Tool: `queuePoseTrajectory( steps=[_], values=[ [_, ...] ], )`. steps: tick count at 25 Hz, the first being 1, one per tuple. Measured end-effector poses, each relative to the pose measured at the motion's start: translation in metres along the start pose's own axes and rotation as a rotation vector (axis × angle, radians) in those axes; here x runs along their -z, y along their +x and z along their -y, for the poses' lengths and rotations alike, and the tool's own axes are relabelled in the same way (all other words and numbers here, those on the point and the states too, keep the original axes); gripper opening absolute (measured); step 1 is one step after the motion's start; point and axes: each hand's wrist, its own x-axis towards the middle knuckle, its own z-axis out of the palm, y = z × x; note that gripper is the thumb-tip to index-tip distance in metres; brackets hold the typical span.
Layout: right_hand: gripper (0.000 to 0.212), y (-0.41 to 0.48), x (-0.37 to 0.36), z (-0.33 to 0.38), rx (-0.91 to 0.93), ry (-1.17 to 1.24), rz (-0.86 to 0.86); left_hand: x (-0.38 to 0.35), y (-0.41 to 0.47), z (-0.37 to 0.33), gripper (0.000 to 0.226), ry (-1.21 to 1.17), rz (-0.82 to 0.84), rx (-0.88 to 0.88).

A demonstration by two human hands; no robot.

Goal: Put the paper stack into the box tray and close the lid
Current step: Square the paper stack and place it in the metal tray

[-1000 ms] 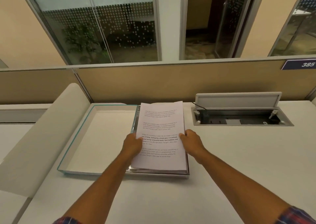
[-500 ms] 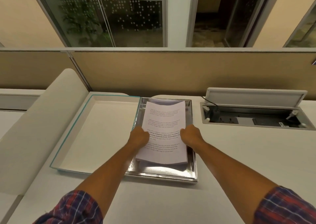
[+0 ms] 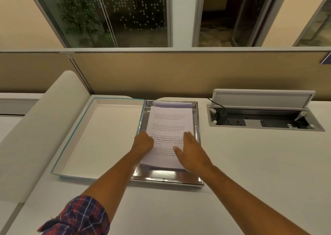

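Left hand (image 3: pixel 143 142) — fingers curled at the left edge of the paper (image 3: pixel 170 125), whether gripping cannot be told; right hand (image 3: pixel 190 149) — spread flat on its right half. Paper lies in the silver tray (image 3: pixel 166 178). Lid (image 3: pixel 100 134) — open, inside up, just beside the tray's left on the desk (image 3: pixel 259 163).

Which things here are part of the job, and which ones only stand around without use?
Part of the job:
- paper stack, lying in the tray
- silver box tray
- open lid with teal edge, left of the tray
- left hand and right hand, on the stack

Only standing around:
- desk socket box with raised flap
- black cable
- partition panel
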Motion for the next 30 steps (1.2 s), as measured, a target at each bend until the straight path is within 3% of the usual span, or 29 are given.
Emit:
queuePoseTrajectory(
  steps=[5, 11, 15, 20, 24, 28, 30],
  values=[
    [0.078, -0.037, -0.036, -0.022, 0.101, -0.375, 0.153, -0.002, -0.019, -0.004, 0.037, 0.044, -0.016, -0.083],
    [0.082, -0.043, -0.051, -0.031, 0.076, -0.375, 0.182, -0.01, -0.056, 0.004, 0.058, 0.007, -0.014, -0.178],
    [0.08, -0.045, -0.052, -0.032, 0.094, -0.391, 0.152, -0.028, -0.082, 0.025, 0.07, 0.474, 0.009, -0.252],
    [0.08, -0.045, -0.056, -0.033, 0.08, -0.383, 0.149, -0.03, -0.098, 0.043, 0.071, 0.652, 0.086, -0.421],
    [0.077, -0.046, -0.057, -0.031, 0.05, -0.369, 0.149, -0.017, -0.116, 0.067, 0.054, 0.43, -0.051, -0.482],
    [0.074, -0.05, -0.055, -0.029, 0.058, -0.359, 0.144, 0.003, -0.136, 0.121, 0.066, 0.167, -0.319, -0.528],
    [0.071, -0.052, -0.054, -0.03, 0.072, -0.373, 0.127, 0.018, -0.134, 0.147, 0.068, 0.06, -0.482, -0.428]
  ],
)
